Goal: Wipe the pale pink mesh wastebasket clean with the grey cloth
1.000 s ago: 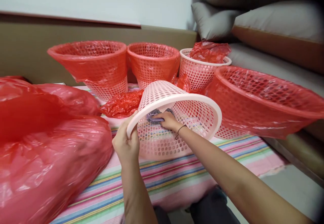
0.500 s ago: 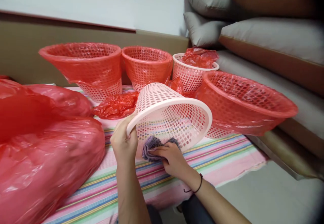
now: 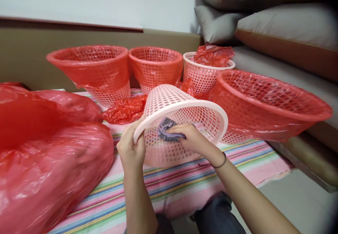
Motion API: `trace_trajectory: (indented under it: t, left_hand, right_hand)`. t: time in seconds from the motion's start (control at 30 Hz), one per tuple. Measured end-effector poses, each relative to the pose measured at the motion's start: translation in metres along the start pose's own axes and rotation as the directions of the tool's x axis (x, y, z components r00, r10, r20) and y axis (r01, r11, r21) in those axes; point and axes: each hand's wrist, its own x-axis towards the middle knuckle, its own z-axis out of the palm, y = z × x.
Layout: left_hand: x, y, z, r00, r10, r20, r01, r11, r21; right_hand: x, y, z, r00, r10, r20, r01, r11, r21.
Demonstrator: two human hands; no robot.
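Note:
A pale pink plastic basket [image 3: 169, 96] with round holes lies tilted on its side, its wide mouth facing me. My left hand [image 3: 132, 142] is closed round the left part of its rim, thumb on the inside. Inside the mouth, my right hand [image 3: 191, 139] grips a bunched purple-grey cloth [image 3: 169, 130]. The cloth is by the basket's inner wall; whether it presses on the wall I cannot tell. A dark band circles my right wrist.
Behind stand baskets lined with red plastic bags [image 3: 105, 75], [image 3: 155, 66], and another red-lined basket [image 3: 264, 103] at right. A pale basket [image 3: 203, 79] holds crumpled red plastic. Large red bags [image 3: 66, 170] fill the left. Striped cloth [image 3: 155, 191] lies underneath; cushions [image 3: 287, 40] are stacked at right.
My right hand has moved the cloth up and deeper into the basket from the lower rim. My left hand keeps its hold on the rim. The view has shifted slightly.

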Motion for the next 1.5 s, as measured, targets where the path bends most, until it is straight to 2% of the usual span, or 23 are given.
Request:
trace_trajectory:
  t: [0.1,0.17,0.27,0.43,0.53,0.57,0.63,0.7,0.77,0.83,0.9,1.07,1.2,1.4,1.5]
  left_hand:
    - [0.000,0.000,0.000,1.000,0.025,0.017,-0.024,1.000,-0.013]
    - [-0.001,0.000,0.001,0.999,0.035,0.033,-0.034,0.999,-0.020]
    - [-0.002,0.000,0.002,1.000,0.000,0.025,0.000,1.000,-0.002]
    - [-0.003,0.001,0.001,0.996,-0.086,0.000,0.086,0.996,0.004]
    - [-0.003,0.002,0.002,0.990,-0.141,0.012,0.142,0.988,-0.064]
    - [-0.003,0.002,0.003,0.985,-0.169,0.026,0.171,0.981,-0.096]
    - [-0.003,0.001,0.007,0.971,-0.226,0.080,0.237,0.956,-0.171]
    - [-0.004,-0.001,0.010,0.951,-0.263,0.161,0.297,0.922,-0.249]
    - [-0.005,-0.004,0.012,0.930,-0.280,0.239,0.343,0.895,-0.285]
    - [-0.005,-0.005,0.011,0.916,-0.287,0.279,0.359,0.898,-0.254]
    - [-0.004,-0.005,0.006,0.919,-0.284,0.275,0.339,0.923,-0.180]
    - [-0.001,-0.005,-0.006,0.918,-0.277,0.283,0.301,0.952,-0.045]
    - [-0.001,-0.002,-0.010,0.874,-0.342,0.346,0.373,0.927,-0.028]
    - [-0.003,-0.003,-0.015,0.732,-0.424,0.534,0.492,0.870,0.016]
    - [-0.007,-0.008,-0.016,0.717,-0.421,0.556,0.518,0.855,-0.021]
  right_hand:
    - [0.012,0.012,0.013,0.986,0.164,0.033,-0.142,0.923,-0.358]
    - [0.011,0.014,0.026,0.973,0.219,0.072,-0.168,0.889,-0.426]
    - [-0.005,0.009,0.041,0.964,0.245,0.099,-0.178,0.880,-0.441]
    - [-0.052,-0.009,0.044,0.956,0.245,0.163,-0.171,0.914,-0.367]
    - [-0.067,-0.009,0.035,0.963,0.163,0.216,-0.156,0.987,-0.047]
    - [-0.067,-0.007,0.031,0.971,0.155,0.183,-0.172,0.982,0.076]
    - [-0.059,-0.001,0.027,0.979,0.202,0.032,-0.204,0.955,0.215]
    - [-0.043,0.005,0.028,0.953,0.257,-0.163,-0.218,0.950,0.224]
    - [-0.024,0.011,0.035,0.915,0.290,-0.282,-0.254,0.954,0.158]
    - [-0.008,0.015,0.048,0.886,0.334,-0.321,-0.338,0.940,0.045]
    - [0.003,0.016,0.062,0.873,0.370,-0.318,-0.403,0.914,-0.043]
    - [0.006,0.014,0.079,0.894,0.360,-0.267,-0.407,0.901,-0.149]
    - [0.004,0.017,0.075,0.890,0.379,-0.253,-0.443,0.852,-0.280]
    - [0.004,0.022,0.072,0.863,0.393,-0.318,-0.485,0.820,-0.303]
    - [0.005,0.016,0.073,0.884,0.391,-0.256,-0.458,0.833,-0.311]
